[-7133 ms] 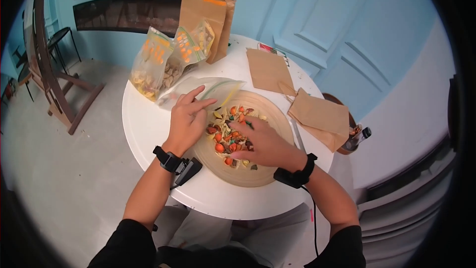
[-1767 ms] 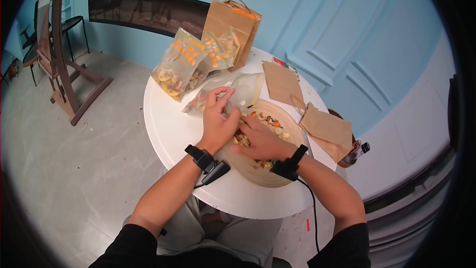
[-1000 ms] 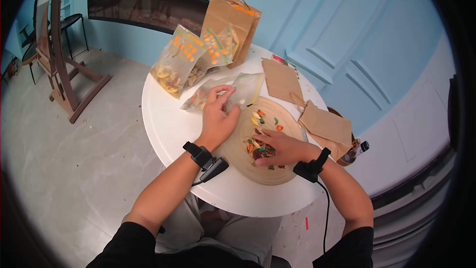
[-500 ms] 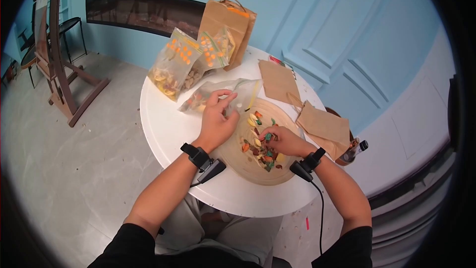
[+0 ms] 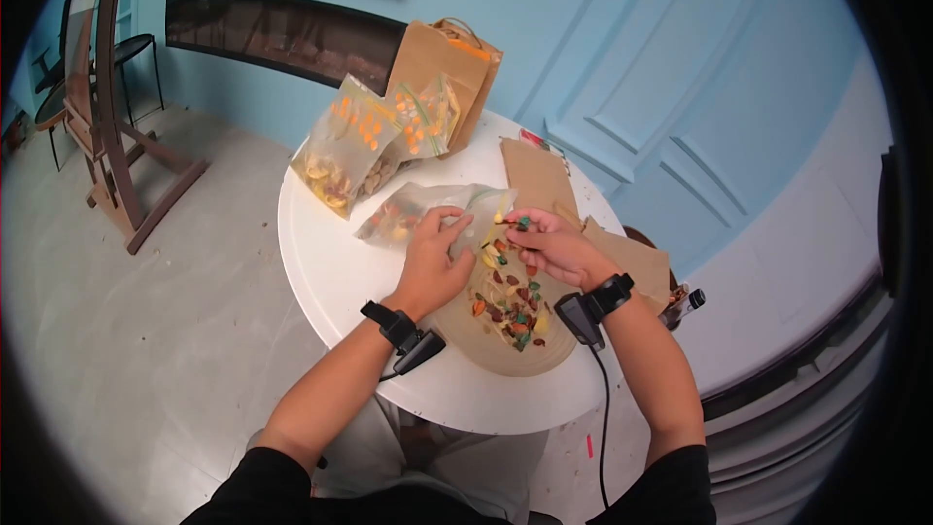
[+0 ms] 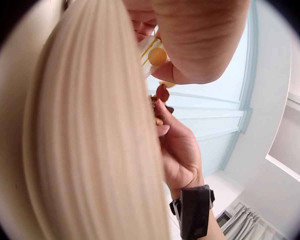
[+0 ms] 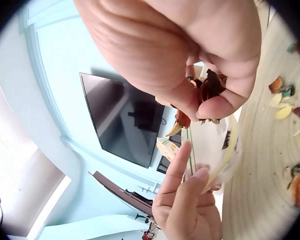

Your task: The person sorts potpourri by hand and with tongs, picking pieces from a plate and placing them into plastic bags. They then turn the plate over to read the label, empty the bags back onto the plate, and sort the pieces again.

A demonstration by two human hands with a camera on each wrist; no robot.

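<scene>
My left hand (image 5: 432, 267) holds the near side of a clear zip-lock bag (image 5: 408, 206) lying on the table, thumb and fingers at its mouth. Some orange and pale pieces show inside the bag. Raised over the far part of a round wooden plate (image 5: 466, 338), my right hand (image 5: 559, 251) pinches a small bunch of potpourri (image 7: 210, 90), dark red and brown with a little green and yellow. This bunch is close to the bag's opening. More loose potpourri (image 5: 515, 309) in red, green, yellow and orange lies scattered across the plate.
Filled zip-lock bags (image 5: 340, 151) with orange dots stand at the back left of the white round table (image 5: 326, 277), before a brown paper bag (image 5: 442, 73). Flat paper bags (image 5: 632, 262) lie to the right. A wooden easel (image 5: 107, 117) stands on the floor at left.
My right hand has gathered potpourri from the plate and lifted it forward and left to the bag's mouth. The left hand has stayed at the bag. The plate's pile has shrunk and spread.
</scene>
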